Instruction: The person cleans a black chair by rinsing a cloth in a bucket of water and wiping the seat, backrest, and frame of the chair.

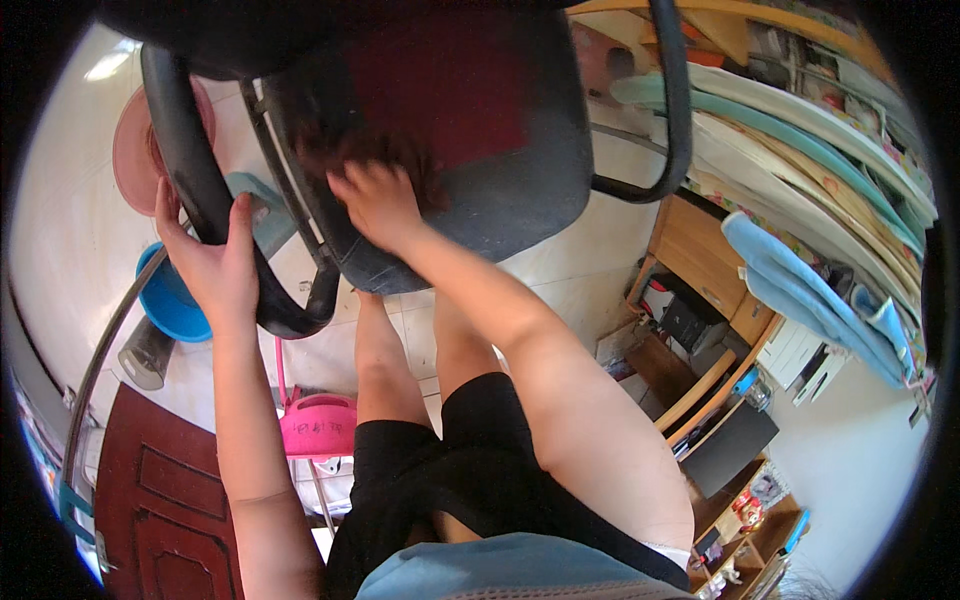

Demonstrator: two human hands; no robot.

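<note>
In front of me stands a chair with a black and dark red seat [487, 187] and black tubular armrests. My left hand [214, 262] grips the left armrest [199, 172], thumb on one side and fingers on the other. My right hand [379, 202], slightly blurred, lies over the left part of the seat, on or beside a dark reddish-brown cloth or similar soft item [420, 165]. Shadow hides what exactly is under its fingers, so I cannot tell whether it holds this item.
Left of the chair are a pink basin [135, 150], a blue basin [169, 300] and a grey bin [146, 356]. A pink dustpan [319, 427] stands near my legs. Right are wooden cabinets [694, 255] and a hanging light-blue towel [810, 292]. A dark red door [169, 487] is lower left.
</note>
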